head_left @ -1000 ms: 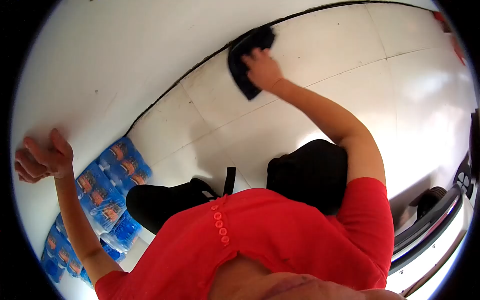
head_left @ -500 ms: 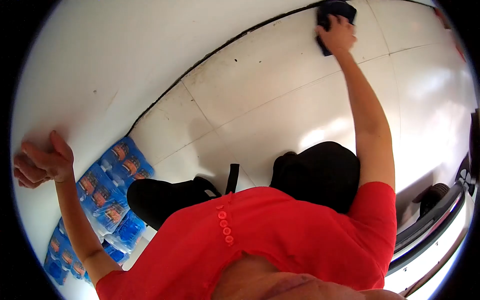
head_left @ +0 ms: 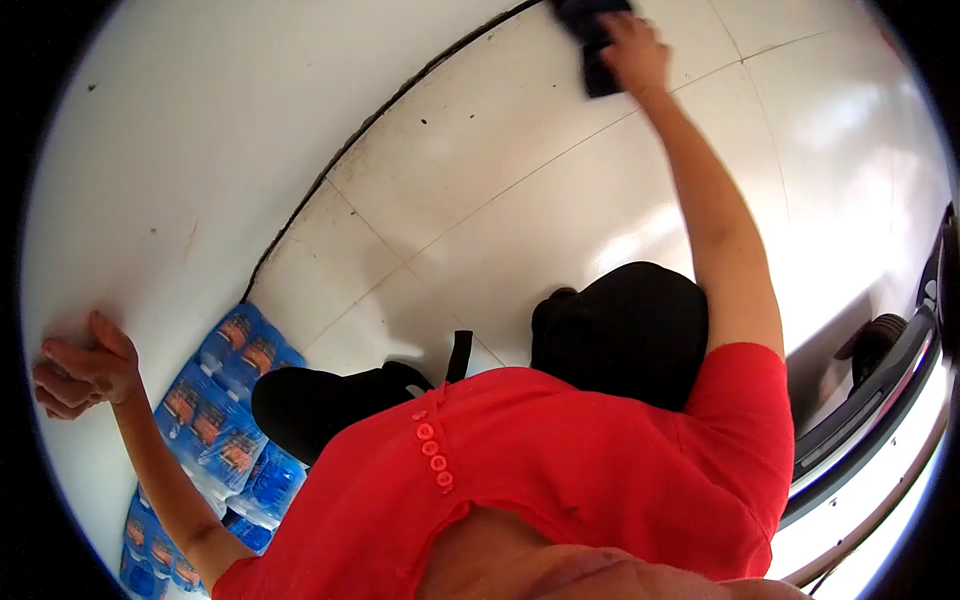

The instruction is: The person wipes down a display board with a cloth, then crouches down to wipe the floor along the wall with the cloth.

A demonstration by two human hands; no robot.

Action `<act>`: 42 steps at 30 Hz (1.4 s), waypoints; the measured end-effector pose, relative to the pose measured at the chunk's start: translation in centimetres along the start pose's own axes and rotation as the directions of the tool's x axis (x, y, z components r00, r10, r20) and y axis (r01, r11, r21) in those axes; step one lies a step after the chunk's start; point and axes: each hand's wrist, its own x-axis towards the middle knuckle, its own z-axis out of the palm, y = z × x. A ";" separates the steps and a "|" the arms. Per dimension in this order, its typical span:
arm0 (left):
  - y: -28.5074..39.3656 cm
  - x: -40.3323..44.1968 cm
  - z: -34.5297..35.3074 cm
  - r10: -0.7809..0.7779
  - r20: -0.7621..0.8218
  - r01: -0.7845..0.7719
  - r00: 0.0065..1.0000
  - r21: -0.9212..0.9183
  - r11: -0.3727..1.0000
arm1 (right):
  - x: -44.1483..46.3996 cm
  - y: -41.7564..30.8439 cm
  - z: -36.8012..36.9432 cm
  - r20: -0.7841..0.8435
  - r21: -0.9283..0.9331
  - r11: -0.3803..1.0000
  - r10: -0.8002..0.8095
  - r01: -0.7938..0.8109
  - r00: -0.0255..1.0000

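Observation:
My right hand [head_left: 637, 55], at the far end of my outstretched arm, presses on a dark navy cloth [head_left: 603, 78] against the pale tiled floor [head_left: 520, 200]. Part of the cloth lies under my fingers, and both are a little blurred. It reaches the dark gap at the foot of the white wall [head_left: 230, 120]. On the left, my left hand [head_left: 88, 372] rests at the wall with its thumb apart and its fingers loosely bent, holding nothing.
Blue plastic-wrapped packs of bottles [head_left: 215, 410] stand along the wall below my left arm. My knees in black trousers [head_left: 625, 335] are bent beneath me. A metal-edged unit [head_left: 860, 415] stands on the right. Small dark specks [head_left: 424, 122] dot the floor.
My right hand and the cloth have shifted left and slightly up in the view, toward the wall. The view itself has turned a little, and my left hand appears lower.

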 end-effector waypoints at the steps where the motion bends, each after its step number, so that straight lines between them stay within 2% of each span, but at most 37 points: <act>1: -0.3 -0.2 0.3 0.041 -0.058 -0.038 0.997 0.049 0.998 | 0.8 4.1 0.0 -0.045 -0.060 0.991 0.116 -0.118 0.992; 2: -0.5 -0.1 0.5 0.064 -0.087 -0.058 0.994 0.073 0.996 | 1.2 8.5 0.1 -0.033 -0.150 0.962 0.225 -0.227 0.974; 3: -0.7 0.0 0.6 0.087 -0.116 -0.076 0.989 0.098 0.992 | 0.7 12.8 0.0 -0.034 -0.165 0.937 0.305 -0.306 0.952; 6: -0.5 0.9 0.2 0.182 -0.186 -0.142 0.966 0.211 0.967 | -3.6 19.6 -2.1 0.019 -0.206 0.759 0.635 -0.618 0.773; 8: 0.5 1.5 -0.6 0.063 -0.047 -0.060 0.997 0.056 0.997 | -7.4 21.2 -3.1 0.099 -0.214 0.658 0.750 -0.722 0.654; 9: 0.7 1.5 -0.7 0.023 0.002 -0.023 1.000 0.006 1.000 | -8.5 20.6 -3.5 0.085 -0.206 0.622 0.780 -0.755 0.619; 11: 0.5 1.0 -0.8 0.010 0.047 -0.011 0.999 0.028 1.000 | -9.1 18.4 -2.7 0.052 -0.267 0.610 0.782 -0.746 0.621; 13: 0.4 1.2 -0.7 0.025 0.049 -0.026 0.999 0.020 0.999 | -8.4 12.5 -3.8 0.043 -0.242 0.687 0.713 -0.685 0.700; 15: 0.4 1.2 -0.5 0.044 0.030 -0.044 0.999 0.004 0.999 | -8.3 8.1 -3.6 0.099 -0.266 0.813 0.558 -0.519 0.824; 17: 0.5 0.8 -0.2 0.028 -0.006 -0.028 1.000 0.002 1.000 | -9.8 7.1 -1.4 -0.064 -0.228 0.907 0.348 -0.353 0.935; 18: 0.4 0.6 0.0 0.025 -0.020 -0.025 0.999 0.001 1.000 | -9.6 8.7 -1.9 -0.018 -0.184 0.907 0.382 -0.378 0.924; 21: 0.1 -0.1 0.3 0.009 0.000 -0.009 1.000 0.013 1.000 | -7.8 15.0 -3.0 0.022 -0.312 0.750 0.620 -0.583 0.784; 23: 0.4 0.4 0.1 -0.002 -0.020 0.002 1.000 -0.006 1.000 | -6.8 18.6 -4.4 0.114 -0.391 0.712 0.667 -0.584 0.737; 24: 0.7 0.6 0.0 -0.005 -0.022 0.005 1.000 -0.016 1.000 | -6.1 17.5 -5.1 0.111 -0.424 0.695 0.676 -0.581 0.728; 25: 0.9 0.9 -0.2 -0.008 -0.024 0.007 1.000 -0.026 1.000 | -6.0 16.1 -4.5 0.084 -0.544 0.676 0.634 -0.497 0.769; 27: 0.9 0.7 -0.2 0.009 -0.034 -0.009 0.999 0.006 1.000 | -6.5 12.1 -3.6 0.068 -0.509 0.754 0.516 -0.415 0.854; 29: 0.7 0.7 -0.2 0.014 -0.011 -0.014 1.000 0.021 1.000 | -8.7 9.9 -2.1 -0.012 -0.404 0.889 0.233 -0.218 0.972; 30: 0.5 0.5 -0.1 0.017 0.002 -0.017 1.000 0.021 1.000 | -9.0 10.4 -1.8 -0.047 -0.357 0.907 0.221 -0.223 0.974; 31: 0.4 0.3 0.0 0.020 0.015 -0.020 1.000 0.021 1.000 | -8.9 11.0 -2.2 -0.042 -0.356 0.907 0.226 -0.226 0.973; 33: 0.0 -0.5 0.5 -0.012 0.057 0.008 0.998 0.069 0.998 | -6.7 13.1 -3.6 0.028 -0.433 0.810 0.451 -0.396 0.892; 34: -0.1 -0.6 0.6 -0.022 0.074 0.016 0.997 0.088 0.996 | -5.8 14.4 -4.3 0.048 -0.486 0.774 0.488 -0.406 0.872; 37: 0.6 0.3 0.1 0.000 -0.021 0.000 1.000 0.022 1.000 | -4.4 15.1 -4.1 0.071 -0.576 0.738 0.474 -0.352 0.878; 39: 0.7 0.6 -0.1 0.010 -0.004 -0.010 1.000 0.024 1.000 | -4.8 13.3 -3.2 0.042 -0.524 0.783 0.417 -0.335 0.908; 40: 0.8 0.6 0.0 0.015 0.002 -0.015 1.000 0.023 1.000 | -5.0 13.5 -3.4 0.068 -0.430 0.837 0.402 -0.337 0.913; 42: 0.4 0.3 0.2 0.024 -0.016 -0.024 1.000 0.012 1.000 | -4.6 14.4 -4.4 0.081 -0.418 0.818 0.466 -0.395 0.881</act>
